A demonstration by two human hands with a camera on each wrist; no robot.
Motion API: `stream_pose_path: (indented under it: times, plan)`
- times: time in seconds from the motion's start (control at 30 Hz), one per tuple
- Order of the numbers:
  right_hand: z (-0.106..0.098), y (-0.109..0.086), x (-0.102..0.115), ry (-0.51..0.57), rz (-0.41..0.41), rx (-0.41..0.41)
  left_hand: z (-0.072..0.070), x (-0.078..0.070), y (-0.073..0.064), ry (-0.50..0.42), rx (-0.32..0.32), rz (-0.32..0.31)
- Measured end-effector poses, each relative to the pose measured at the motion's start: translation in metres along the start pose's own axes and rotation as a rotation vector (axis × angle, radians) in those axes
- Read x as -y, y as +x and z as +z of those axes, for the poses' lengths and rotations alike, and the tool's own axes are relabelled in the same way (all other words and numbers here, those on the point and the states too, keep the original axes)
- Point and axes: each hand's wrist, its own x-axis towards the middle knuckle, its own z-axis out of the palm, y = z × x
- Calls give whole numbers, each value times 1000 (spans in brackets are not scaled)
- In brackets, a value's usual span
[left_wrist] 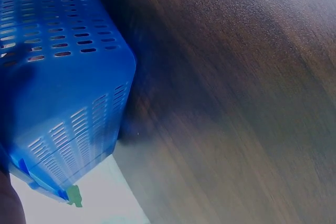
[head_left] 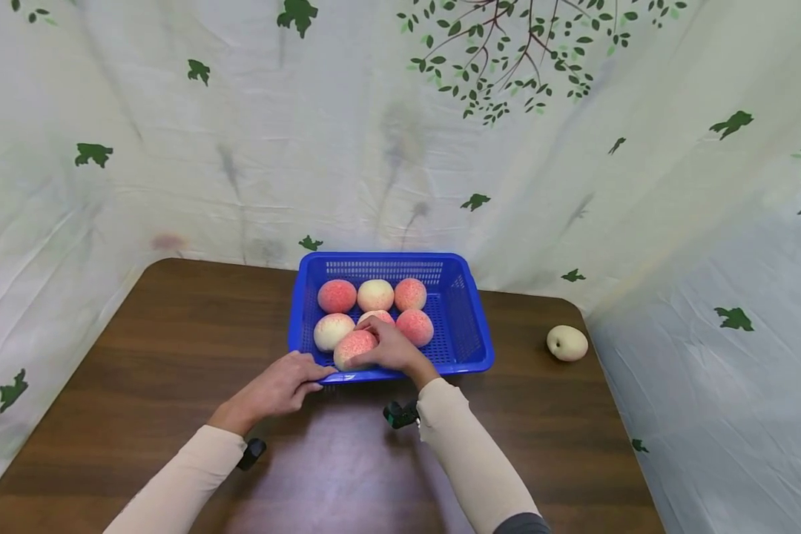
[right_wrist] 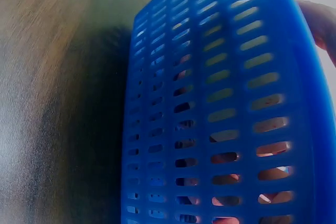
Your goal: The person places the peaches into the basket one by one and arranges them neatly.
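Observation:
A blue plastic basket [head_left: 475, 326] with slotted walls holds several peaches, some pink-red and some cream. My left hand [head_left: 283, 382] grips the rim at the basket's front left corner. In the left wrist view, the outside of that basket [left_wrist: 79, 87] fills the left side. My right hand [head_left: 390, 346] reaches over the front rim and holds a speckled pink peach [head_left: 354, 348] between thumb and fingers, close to the front wall. Behind it, another peach [head_left: 377, 317] is partly hidden by the fingers. The slotted wall [right_wrist: 210, 103] hides most of the contents in the right wrist view.
A pale cream fruit [head_left: 567, 343] with a dark dimple lies near the right edge of the brown wooden table [head_left: 173, 356]. White cloth [head_left: 347, 148] printed with leaves hangs behind the basket and along both sides. Inside the basket, peaches sit in rows toward the left.

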Motion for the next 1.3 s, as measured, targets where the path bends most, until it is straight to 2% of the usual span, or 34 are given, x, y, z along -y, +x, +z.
stream_pose_path:
  times: [0.37, 0.67, 1.03, 1.3]
  plan:
    - [3, -1, 1, -93, 21, 24, 0, -1, 1, -8, 9, -15]
    - [6, -2, 1, -135, 14, -2, 0, -1, 0, 2, -2, 3]
    - [4, -4, 7, -288, 50, 26, 0, 0, 1, 3, -20, 15]
    - [6, -2, 5, -299, 35, 24, -1, -1, 1, 1, 3, -2]
